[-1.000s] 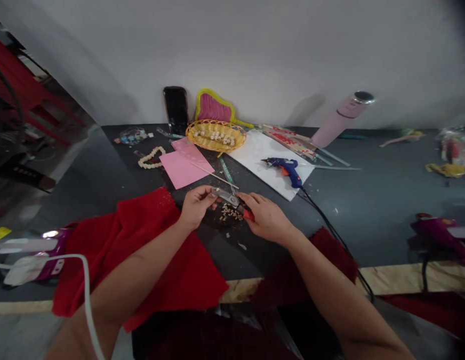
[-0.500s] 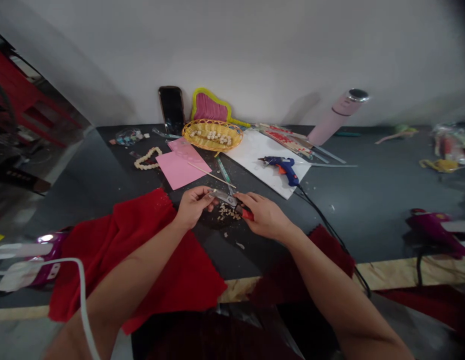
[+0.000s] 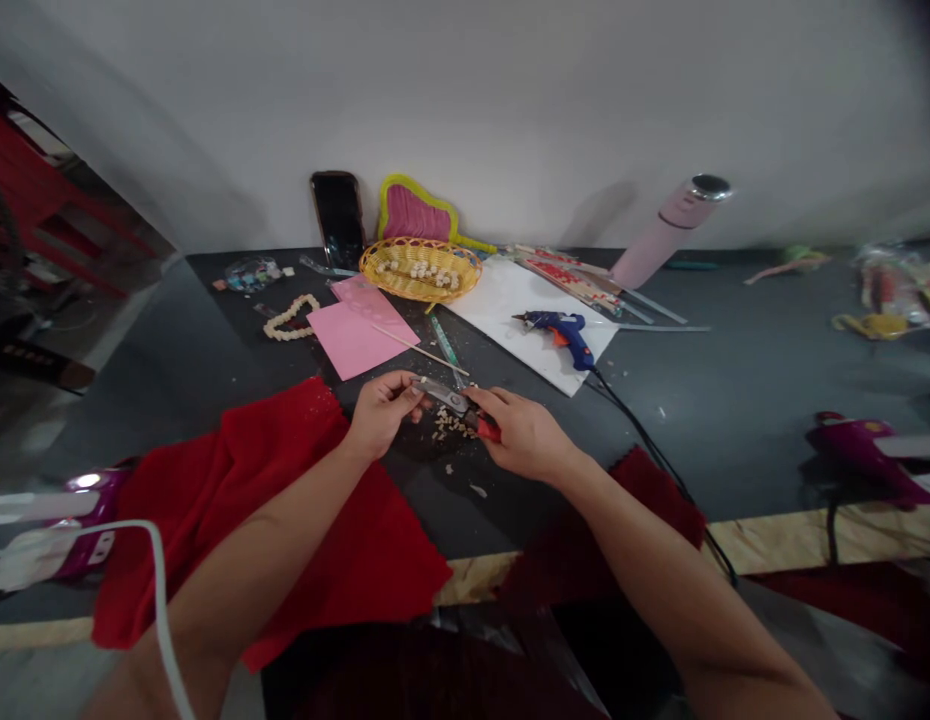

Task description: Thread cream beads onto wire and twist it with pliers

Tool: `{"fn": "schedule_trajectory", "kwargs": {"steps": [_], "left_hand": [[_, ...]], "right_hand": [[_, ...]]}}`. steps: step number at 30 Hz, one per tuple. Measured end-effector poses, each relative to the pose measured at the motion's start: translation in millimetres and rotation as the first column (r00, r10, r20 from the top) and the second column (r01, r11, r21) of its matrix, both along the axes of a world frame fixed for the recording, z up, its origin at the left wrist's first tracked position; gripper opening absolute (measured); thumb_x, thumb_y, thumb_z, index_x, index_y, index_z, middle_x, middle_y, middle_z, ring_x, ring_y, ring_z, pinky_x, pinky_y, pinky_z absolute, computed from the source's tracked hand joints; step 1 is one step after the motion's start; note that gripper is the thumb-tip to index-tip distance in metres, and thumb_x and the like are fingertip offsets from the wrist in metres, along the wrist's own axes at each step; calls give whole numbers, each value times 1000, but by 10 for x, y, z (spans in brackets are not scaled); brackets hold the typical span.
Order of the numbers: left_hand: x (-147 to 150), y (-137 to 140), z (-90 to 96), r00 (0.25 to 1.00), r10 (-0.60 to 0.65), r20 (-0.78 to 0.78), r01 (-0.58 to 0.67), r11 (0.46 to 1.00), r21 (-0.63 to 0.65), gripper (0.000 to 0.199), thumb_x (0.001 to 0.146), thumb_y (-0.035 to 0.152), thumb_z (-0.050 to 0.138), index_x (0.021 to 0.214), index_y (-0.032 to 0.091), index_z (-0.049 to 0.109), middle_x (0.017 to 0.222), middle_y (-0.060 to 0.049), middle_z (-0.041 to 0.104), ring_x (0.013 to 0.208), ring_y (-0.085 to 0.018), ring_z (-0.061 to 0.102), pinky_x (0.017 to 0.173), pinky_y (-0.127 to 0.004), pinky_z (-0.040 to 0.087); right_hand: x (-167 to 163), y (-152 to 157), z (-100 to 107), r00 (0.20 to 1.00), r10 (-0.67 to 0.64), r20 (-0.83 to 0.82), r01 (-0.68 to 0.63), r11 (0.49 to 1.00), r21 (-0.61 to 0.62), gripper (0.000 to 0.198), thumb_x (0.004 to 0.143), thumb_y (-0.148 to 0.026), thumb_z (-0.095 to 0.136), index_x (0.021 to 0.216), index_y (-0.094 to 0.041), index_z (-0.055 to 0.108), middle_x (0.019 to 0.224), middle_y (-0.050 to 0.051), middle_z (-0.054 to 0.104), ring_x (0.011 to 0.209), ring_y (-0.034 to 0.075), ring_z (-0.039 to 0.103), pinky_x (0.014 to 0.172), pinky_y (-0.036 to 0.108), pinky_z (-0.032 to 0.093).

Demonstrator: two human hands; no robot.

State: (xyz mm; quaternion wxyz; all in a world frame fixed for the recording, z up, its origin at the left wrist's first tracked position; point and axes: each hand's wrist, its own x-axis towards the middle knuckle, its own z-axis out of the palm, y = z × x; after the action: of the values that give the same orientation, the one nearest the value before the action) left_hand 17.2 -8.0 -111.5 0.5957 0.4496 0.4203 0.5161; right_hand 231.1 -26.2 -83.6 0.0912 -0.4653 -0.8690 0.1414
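Observation:
My right hand (image 3: 531, 432) is closed around the red handle of small shears (image 3: 444, 395); their metal blades point left. The fingers of my left hand (image 3: 376, 415) pinch a tiny pale piece (image 3: 424, 380) at the blade tips. What the piece is, I cannot make out. Below the shears, many small pale bits (image 3: 451, 424) lie scattered on the dark table. Just beyond my hands are a thin wooden stick (image 3: 424, 350) and a green-patterned strip (image 3: 448, 343).
Behind lie a yellow basket (image 3: 375, 280) with small pale clusters, pink paper (image 3: 360, 340), a heart-shaped beaded loop (image 3: 291, 318), a phone (image 3: 339, 215) and a blue glue gun (image 3: 559, 335) on a white board (image 3: 502, 310). A pink bottle (image 3: 664, 235) stands right; red cloth (image 3: 285, 480) lies left.
The whole view has shifted slightly. Both hands stay nearly in place, with the blades still at the pale piece in my left fingers.

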Motion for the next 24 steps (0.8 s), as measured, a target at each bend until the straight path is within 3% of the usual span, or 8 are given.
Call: {"fn": "schedule_trajectory", "kwargs": {"steps": [6, 14, 24], "left_hand": [[8, -11, -11, 1000, 11, 19, -11, 1000, -9, 17, 73, 27, 67, 68, 13, 60, 59, 0, 62, 44, -6, 49, 45, -19, 39], [27, 6, 19, 998, 45, 39, -45, 999, -1, 16, 68, 27, 71, 70, 14, 62, 64, 0, 62, 48, -6, 50, 48, -19, 40], [11, 11, -39, 999, 37, -17, -36, 999, 37, 12, 70, 25, 68, 71, 14, 64, 63, -1, 64, 47, -6, 50, 48, -19, 40]], "right_hand": [[-39, -34, -6, 997, -49, 59, 47, 998, 35, 51, 77, -20, 48, 128, -21, 41, 103, 7, 59, 88, 20, 57, 76, 29, 43], [-67, -10, -49, 996, -79, 50, 74, 993, 94, 58, 74, -18, 50, 130, -19, 38, 111, 10, 56, 98, 23, 53, 87, 33, 41], [6, 21, -13, 1000, 8, 19, -9, 998, 61, 57, 78, -20, 47, 133, -18, 35, 116, 11, 54, 106, 25, 50, 90, 38, 40]]}}
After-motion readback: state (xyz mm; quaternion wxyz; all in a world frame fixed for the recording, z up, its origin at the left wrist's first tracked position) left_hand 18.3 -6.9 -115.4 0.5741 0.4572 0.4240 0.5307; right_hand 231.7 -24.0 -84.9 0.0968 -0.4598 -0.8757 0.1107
